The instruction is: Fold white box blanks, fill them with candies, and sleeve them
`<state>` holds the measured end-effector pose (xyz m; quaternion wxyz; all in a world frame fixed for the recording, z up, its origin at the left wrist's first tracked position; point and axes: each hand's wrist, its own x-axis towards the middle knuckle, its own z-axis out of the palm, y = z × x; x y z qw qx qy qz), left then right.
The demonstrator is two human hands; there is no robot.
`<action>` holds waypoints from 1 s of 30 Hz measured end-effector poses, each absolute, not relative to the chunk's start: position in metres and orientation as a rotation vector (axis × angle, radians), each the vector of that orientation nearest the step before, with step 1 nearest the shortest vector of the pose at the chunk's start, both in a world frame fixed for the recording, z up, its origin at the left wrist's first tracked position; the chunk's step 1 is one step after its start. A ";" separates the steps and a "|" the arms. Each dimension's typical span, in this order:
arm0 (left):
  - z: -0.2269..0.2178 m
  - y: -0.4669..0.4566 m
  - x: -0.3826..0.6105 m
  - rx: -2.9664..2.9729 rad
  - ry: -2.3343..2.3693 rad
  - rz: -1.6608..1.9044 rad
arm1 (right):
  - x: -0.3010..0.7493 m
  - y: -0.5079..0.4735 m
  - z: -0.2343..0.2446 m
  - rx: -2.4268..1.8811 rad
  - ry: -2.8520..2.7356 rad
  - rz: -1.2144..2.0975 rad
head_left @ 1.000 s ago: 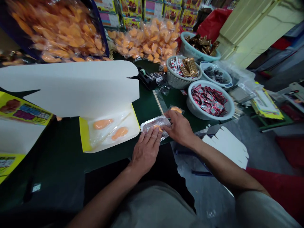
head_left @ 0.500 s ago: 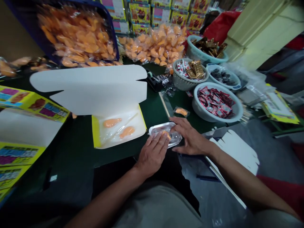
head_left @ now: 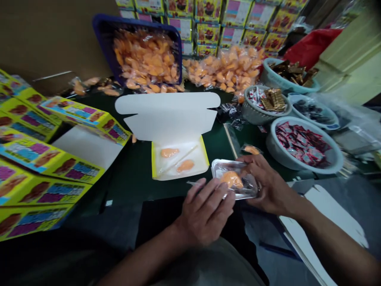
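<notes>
My right hand (head_left: 264, 184) grips the right end of a shiny foil tray (head_left: 218, 166), with its fingers at the rim. An orange piece in clear wrap (head_left: 231, 179) lies in the tray. My left hand (head_left: 208, 210) reaches over the near edge of the tray, fingers extended and slightly bent, fingertips beside the orange piece; its thumb is hidden. Left of the tray stands a yellow-edged white box (head_left: 180, 175), its lid raised. Two wrapped orange pieces and a thin pale stick (head_left: 188, 153) lie inside it.
Printed yellow boxes (head_left: 50, 169) are stacked at left. Behind stand a blue basket (head_left: 98, 39) and a heap of wrapped orange pieces (head_left: 226, 69). Bowls crowd the right, including a pale blue bowl (head_left: 336, 165) of red sachets. Flat white cartons (head_left: 336, 214) lie at lower right.
The view has shifted left, so things sit further right. The tray is now tilted in my right hand, which has closed on its end. My left hand has drawn back from covering the orange piece.
</notes>
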<state>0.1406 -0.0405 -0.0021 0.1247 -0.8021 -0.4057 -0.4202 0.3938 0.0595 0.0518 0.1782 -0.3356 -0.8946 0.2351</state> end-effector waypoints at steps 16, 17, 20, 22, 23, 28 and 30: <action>-0.002 -0.059 0.049 -2.250 -1.470 -0.940 | 0.225 0.150 0.010 -0.469 -2.792 0.494; -0.003 -0.058 0.050 -2.285 -1.456 -0.931 | 0.228 0.150 0.010 -0.454 -2.791 0.511; -0.001 -0.055 0.053 -2.376 -1.381 -0.914 | 0.240 0.142 0.023 -0.441 -2.727 0.556; 0.004 -0.052 0.057 -2.437 -1.318 -0.906 | 0.248 0.129 0.042 -0.528 -2.600 0.636; 0.007 -0.051 0.060 -2.462 -1.286 -0.899 | 0.252 0.121 0.052 -0.594 -2.521 0.732; 0.017 -0.043 0.083 -2.547 -1.074 -0.906 | 0.268 0.079 0.085 -0.743 -2.237 1.418; 0.017 -0.040 0.095 -2.586 -0.991 -0.918 | 0.273 0.068 0.083 -0.756 -2.165 1.536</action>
